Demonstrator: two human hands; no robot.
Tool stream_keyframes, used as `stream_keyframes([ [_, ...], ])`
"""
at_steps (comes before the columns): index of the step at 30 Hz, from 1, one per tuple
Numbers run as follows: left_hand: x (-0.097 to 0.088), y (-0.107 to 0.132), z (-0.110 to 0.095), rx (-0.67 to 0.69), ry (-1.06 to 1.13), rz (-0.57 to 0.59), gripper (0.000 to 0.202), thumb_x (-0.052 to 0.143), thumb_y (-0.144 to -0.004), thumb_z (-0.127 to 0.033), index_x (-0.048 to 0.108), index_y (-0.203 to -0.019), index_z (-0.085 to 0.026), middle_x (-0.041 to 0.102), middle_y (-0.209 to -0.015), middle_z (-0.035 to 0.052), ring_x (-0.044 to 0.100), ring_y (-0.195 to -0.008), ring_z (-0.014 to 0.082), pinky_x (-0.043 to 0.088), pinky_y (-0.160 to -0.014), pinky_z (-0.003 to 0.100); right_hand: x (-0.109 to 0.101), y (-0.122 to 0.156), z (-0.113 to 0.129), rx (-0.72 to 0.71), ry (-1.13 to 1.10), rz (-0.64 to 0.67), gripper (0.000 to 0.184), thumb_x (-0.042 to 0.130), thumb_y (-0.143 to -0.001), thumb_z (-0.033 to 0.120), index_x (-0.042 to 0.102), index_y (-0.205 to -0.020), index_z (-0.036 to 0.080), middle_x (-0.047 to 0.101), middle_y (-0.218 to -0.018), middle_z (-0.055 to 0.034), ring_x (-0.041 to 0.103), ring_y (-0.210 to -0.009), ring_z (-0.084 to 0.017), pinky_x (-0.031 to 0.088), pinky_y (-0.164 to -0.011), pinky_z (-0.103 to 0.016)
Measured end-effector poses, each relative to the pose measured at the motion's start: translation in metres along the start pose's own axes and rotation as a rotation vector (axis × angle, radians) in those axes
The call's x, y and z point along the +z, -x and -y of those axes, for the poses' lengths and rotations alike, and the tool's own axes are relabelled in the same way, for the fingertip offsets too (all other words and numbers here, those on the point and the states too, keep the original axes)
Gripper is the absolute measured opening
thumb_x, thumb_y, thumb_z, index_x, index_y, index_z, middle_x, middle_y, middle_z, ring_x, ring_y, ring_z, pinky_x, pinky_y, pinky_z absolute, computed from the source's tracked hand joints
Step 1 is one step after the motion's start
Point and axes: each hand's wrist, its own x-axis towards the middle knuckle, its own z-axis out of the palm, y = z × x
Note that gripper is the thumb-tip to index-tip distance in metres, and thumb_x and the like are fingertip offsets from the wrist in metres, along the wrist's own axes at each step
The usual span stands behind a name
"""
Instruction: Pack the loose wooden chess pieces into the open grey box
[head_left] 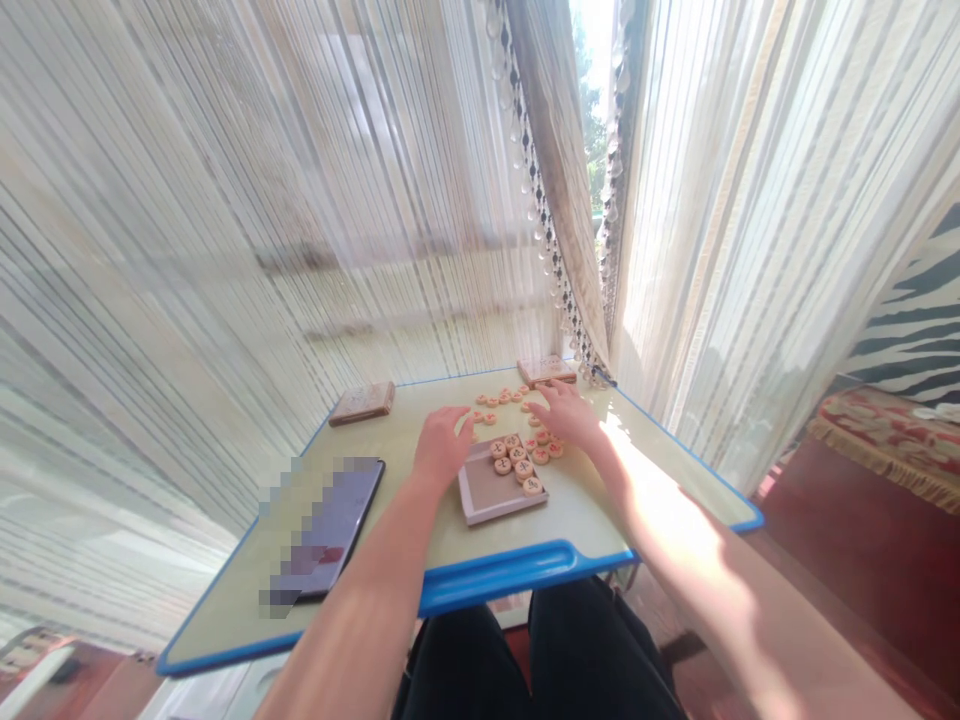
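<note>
A shallow, light-coloured box (467,498) sits in front of me. Round wooden Chinese chess pieces with dark characters (502,466) lie in its right part, one overlapping the near right corner. Just behind the box's left corner, my left hand (442,446) hovers with thumb and fingers apart, nothing visible in it. Over on the right, my right hand (568,412) reaches across the loose pieces with fingers stretched out, its fingertips close to a few of them. Red-marked pieces (541,455) lie beside the box, partly under that hand. Several more pieces (505,397) are scattered farther back.
A patterned flat box (362,403) rests at the table's back left, another patterned box (545,371) at the back right. A tablet (337,530), partly pixelated, lies on the left. The table (592,520) has a blue rim. Curtains (420,200) hang behind it.
</note>
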Motion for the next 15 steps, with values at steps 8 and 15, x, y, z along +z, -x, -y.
stream_keyframes([
  [8,0.007,-0.002,0.008,-0.288,0.274,0.117,0.039,0.032,-0.087,-0.034,0.065,-0.099,-0.016,0.066,-0.106,0.0076,0.057,-0.102,0.0207,0.043,-0.088,0.031,0.012,0.0,0.007,-0.071,-0.225,0.183,0.038,0.037,-0.088,0.022,0.054,-0.122,0.017,0.05,-0.13,-0.0106,0.044,-0.12,-0.022,0.033,-0.1,-0.033],
  [15,0.011,-0.011,0.022,-0.534,0.439,0.048,0.035,0.038,-0.079,-0.021,0.061,-0.104,-0.013,0.062,-0.113,0.0106,0.056,-0.102,0.0198,0.046,-0.08,0.029,0.01,-0.007,0.003,0.179,-0.268,0.107,0.04,0.042,-0.082,0.017,0.057,-0.119,0.014,0.058,-0.12,-0.012,0.053,-0.11,-0.022,0.039,-0.091,-0.029],
])
